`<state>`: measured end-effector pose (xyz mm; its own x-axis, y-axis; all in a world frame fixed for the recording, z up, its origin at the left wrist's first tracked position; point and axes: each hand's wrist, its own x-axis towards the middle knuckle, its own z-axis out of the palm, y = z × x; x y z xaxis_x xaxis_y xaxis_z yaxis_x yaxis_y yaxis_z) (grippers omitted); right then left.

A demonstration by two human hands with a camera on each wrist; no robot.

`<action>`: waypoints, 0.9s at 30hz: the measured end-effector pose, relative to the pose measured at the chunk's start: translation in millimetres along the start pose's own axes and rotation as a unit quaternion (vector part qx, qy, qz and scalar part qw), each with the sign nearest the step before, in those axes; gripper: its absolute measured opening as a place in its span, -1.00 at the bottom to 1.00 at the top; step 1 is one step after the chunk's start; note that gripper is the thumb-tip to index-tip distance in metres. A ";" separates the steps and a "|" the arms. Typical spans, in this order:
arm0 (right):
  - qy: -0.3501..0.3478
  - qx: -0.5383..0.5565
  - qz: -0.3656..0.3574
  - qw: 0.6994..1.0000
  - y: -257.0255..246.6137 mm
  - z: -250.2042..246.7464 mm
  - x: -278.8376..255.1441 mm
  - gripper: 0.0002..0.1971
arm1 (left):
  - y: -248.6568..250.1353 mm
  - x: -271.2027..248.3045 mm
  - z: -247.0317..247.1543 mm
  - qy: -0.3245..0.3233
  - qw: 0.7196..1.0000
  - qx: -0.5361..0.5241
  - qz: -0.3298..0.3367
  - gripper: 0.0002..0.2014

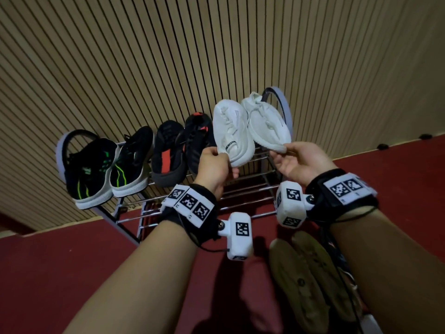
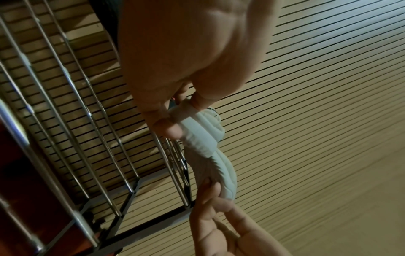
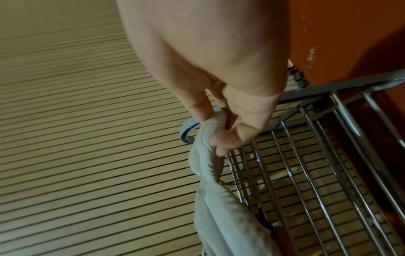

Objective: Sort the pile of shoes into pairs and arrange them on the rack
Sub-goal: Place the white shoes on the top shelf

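Two white knit shoes are over the right end of the metal rack [image 1: 248,189], toes pointing at the wall. My left hand [image 1: 218,153] pinches the heel of the left white shoe [image 1: 232,131]. My right hand [image 1: 280,150] pinches the heel of the right white shoe [image 1: 267,121]. The left wrist view shows thumb and finger clamped on the ribbed white heel [image 2: 195,124]. In the right wrist view the fingers pinch the other shoe's heel edge [image 3: 203,152]. A black-and-green pair [image 1: 106,165] and a black-and-red pair [image 1: 180,145] sit on the top shelf to the left.
A tan pair of shoes [image 1: 301,273] lies on the red floor at the lower right, under my right forearm. A slatted wooden wall [image 1: 216,44] stands right behind the rack. Lower rack bars [image 1: 192,213] show below the top shelf.
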<state>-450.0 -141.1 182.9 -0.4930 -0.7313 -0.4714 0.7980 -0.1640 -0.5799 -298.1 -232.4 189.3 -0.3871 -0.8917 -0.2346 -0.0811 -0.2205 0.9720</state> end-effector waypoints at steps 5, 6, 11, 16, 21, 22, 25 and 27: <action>0.007 0.016 0.012 1.000 0.4 0.9 9.7 -0.80 | 1.1 3.6 2.7 0.005 1.000 -0.002 -0.007 -0.72; 0.008 0.018 0.010 1.000 1.8 0.8 10.8 -0.80 | 0.5 4.1 2.9 0.003 1.000 0.001 -0.008 -0.72; 0.019 -0.024 -0.053 0.998 3.8 -1.1 12.8 -0.70 | 0.3 -0.7 4.1 -0.034 0.999 0.005 -0.021 -0.79; 0.041 -0.348 -0.202 0.915 8.5 -6.1 5.6 -0.50 | -2.2 -3.7 1.9 -0.071 0.996 0.044 -0.015 -0.71; 0.022 -0.548 -0.332 0.767 14.5 -10.0 3.8 -0.42 | 0.9 -2.7 1.8 -0.029 0.979 0.199 0.032 -0.39; 0.028 -0.577 -0.339 0.743 17.7 -10.5 4.5 -0.42 | 2.1 -2.4 0.3 -0.014 0.962 0.265 0.061 -0.40; 0.064 -0.649 -0.351 0.672 24.4 -12.5 3.6 -0.47 | 2.9 -2.6 -5.0 0.005 0.897 0.427 0.117 -0.42; 0.069 -0.655 -0.372 0.654 25.5 -13.2 4.4 -0.52 | 4.1 -3.8 -4.9 0.021 0.859 0.496 0.126 -0.37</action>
<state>-436.5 -139.8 157.3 -0.6751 -0.6898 0.2617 -0.6172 0.3337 -0.7126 -292.5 -231.9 194.2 -0.4750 -0.8799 0.0053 -0.7502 0.4081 0.5203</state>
